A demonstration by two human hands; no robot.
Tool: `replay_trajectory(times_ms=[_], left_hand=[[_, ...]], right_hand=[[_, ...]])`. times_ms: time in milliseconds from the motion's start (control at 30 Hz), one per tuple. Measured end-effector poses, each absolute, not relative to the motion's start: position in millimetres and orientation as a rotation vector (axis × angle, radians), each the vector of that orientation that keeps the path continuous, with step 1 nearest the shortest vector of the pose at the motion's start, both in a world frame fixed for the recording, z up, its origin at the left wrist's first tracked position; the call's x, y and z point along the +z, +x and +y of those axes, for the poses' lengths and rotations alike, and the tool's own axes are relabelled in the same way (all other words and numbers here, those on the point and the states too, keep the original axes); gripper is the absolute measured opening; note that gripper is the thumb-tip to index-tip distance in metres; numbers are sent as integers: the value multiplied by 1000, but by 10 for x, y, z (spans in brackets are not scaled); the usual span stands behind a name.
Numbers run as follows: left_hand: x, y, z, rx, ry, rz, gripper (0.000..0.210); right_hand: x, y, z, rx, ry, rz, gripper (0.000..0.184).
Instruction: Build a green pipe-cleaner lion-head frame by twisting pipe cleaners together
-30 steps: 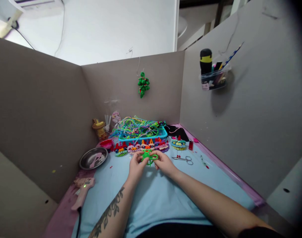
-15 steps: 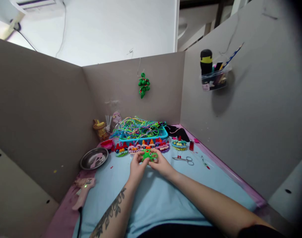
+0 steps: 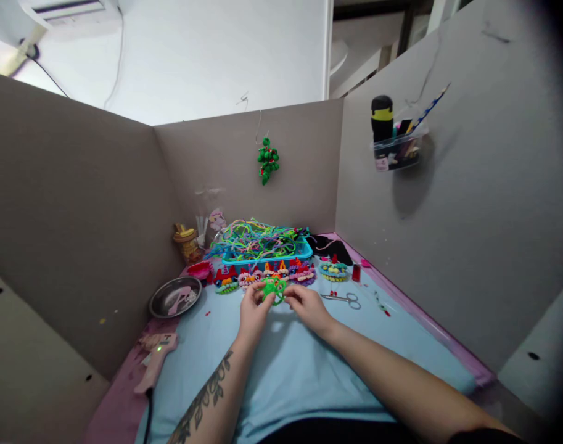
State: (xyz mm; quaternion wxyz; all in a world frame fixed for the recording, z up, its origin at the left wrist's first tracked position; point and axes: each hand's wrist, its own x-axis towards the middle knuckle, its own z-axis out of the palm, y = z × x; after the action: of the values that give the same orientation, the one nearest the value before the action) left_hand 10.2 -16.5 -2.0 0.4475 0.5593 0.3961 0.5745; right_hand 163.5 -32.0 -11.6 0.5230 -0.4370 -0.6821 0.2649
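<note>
A bright green openwork piece [image 3: 274, 290], apparently bent from pipe cleaner into loops, is held up over the blue cloth at the middle of the table. My left hand [image 3: 254, 306] pinches its left side between thumb and fingers. At its right edge, my right hand [image 3: 309, 306] has thumb and fingertips closed on the rim; the exact contact is too small to make out. Just behind sit several colourful fuzzy pieces [image 3: 250, 277] in a row, partly covered by the green piece and my fingers.
Behind the row stands a blue basket [image 3: 304, 251] heaped with pipe cleaners. Scissors [image 3: 348, 300] lie at the right, a metal bowl [image 3: 154, 302] at the left. A pink glue gun [image 3: 157, 364] with a lit green light lies nearer. Grey partitions [image 3: 290, 197] enclose the table.
The green piece has turned, so its open loops now face me more. My right hand has slid slightly right, from over the piece to its edge. The left hand keeps its grip.
</note>
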Motion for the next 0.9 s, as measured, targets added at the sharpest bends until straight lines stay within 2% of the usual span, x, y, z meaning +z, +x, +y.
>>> replay_trajectory(times_ms=[133,233,300,400,500,567,900], left_hand=[[-13,95,-170,1444,1376,987,35],[-25,90,-158,1421,1348,949,36],[-40,90,-143,1399,1323,923,37],[-60,94,-124,1363,1296,896,38],[-68,99,-123,1330,1289,875,39],[-67,103,-131,1309,1289,865,40],[-48,123,-160,1221,1324,857,40]], right_hand=[[-134,1565,-346,1177,-969,-1647,12],[-115,1599,-343,1332,-888,-1621,21],[-82,1660,-338,1269,-853,-1587,29],[-26,1741,-340,942,-934,-1526,32],[10,1759,-344,569,-987,-1612,21],[14,1745,-338,434,-960,-1685,14],[-38,1712,-261,414,-995,-1626,8]])
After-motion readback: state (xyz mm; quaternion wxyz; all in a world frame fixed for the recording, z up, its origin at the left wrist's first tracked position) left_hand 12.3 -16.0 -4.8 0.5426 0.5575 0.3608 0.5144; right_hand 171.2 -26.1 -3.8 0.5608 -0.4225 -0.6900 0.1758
